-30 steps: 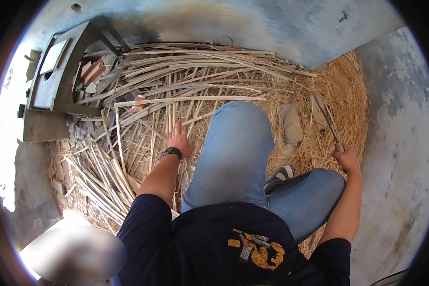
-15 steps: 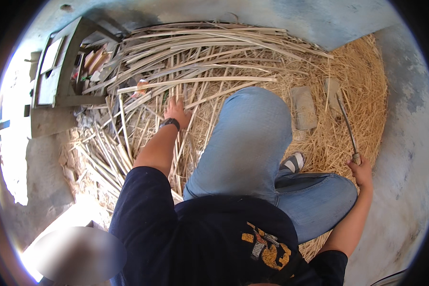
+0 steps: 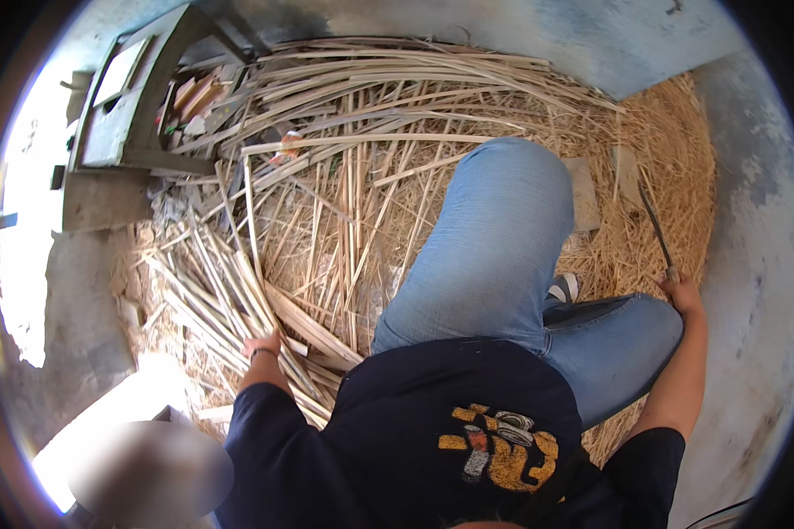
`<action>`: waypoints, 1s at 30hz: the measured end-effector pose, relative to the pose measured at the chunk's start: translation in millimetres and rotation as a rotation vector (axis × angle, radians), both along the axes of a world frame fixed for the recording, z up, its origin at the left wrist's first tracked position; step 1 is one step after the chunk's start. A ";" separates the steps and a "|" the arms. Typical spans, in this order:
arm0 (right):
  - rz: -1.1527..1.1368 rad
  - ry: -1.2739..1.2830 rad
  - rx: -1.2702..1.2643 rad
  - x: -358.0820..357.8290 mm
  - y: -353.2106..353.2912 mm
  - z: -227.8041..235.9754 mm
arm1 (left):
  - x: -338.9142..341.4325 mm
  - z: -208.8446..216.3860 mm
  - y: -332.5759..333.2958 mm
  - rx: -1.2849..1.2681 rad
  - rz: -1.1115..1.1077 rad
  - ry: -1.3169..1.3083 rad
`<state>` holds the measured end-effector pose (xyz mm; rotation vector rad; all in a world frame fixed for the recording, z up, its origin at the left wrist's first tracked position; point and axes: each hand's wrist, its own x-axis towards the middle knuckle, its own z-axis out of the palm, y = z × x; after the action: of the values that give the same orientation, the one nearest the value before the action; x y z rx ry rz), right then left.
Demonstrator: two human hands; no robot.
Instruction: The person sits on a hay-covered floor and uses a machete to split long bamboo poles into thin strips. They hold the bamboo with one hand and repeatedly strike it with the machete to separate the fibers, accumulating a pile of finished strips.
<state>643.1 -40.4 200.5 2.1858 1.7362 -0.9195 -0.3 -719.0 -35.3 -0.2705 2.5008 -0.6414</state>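
Observation:
My left hand [image 3: 263, 344] is down at the near left, on a pile of pale split bamboo strips [image 3: 216, 282]. Its fingers look closed around strips there, though they are partly hidden. Out at the right, my right hand [image 3: 682, 293] grips the handle of a long, thin-bladed knife [image 3: 655, 222]. The dark, slightly curved blade points away from me, its far end beside a dusty flat block [image 3: 626, 176]. Between my hands, my bent jean-clad leg [image 3: 512, 238] covers part of the littered floor.
More long strips [image 3: 397, 75] lie along the back wall. Straw-like shavings [image 3: 679, 159] pile up at the right. Another block [image 3: 584, 194] rests beside my knee. A wooden frame [image 3: 150, 97] stands at the far left, and a blurred grey rounded shape [image 3: 150, 476] is at lower left.
My left hand has come back toward me from the middle strips to the near-left pile. My right hand still holds the knife; the view has shifted slightly.

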 end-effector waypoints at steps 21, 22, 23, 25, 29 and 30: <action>0.195 -0.145 0.087 -24.8 1.8 40.6 | 31.1 2.1 27.4 0.078 0.466 0.152; 0.174 -0.140 0.105 -26.1 1.4 43.0 | 31.7 -0.5 28.2 0.098 0.429 0.185; 0.161 -0.137 0.114 -38.0 -4.1 46.8 | 36.1 -2.0 22.9 0.106 0.399 0.219; 0.141 -0.121 0.111 -39.6 -6.1 45.0 | 44.4 -9.8 17.9 0.122 0.354 0.330; 0.126 -0.083 0.098 -28.0 -5.9 44.7 | 32.4 20.5 38.0 0.038 0.559 0.240; 0.124 -0.078 0.103 -28.2 -5.6 45.6 | 30.5 13.4 29.9 0.067 0.591 0.210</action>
<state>614.9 -46.0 246.1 2.1161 1.8966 -0.7214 30.2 -689.1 -21.9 -1.0467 2.4406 -0.2941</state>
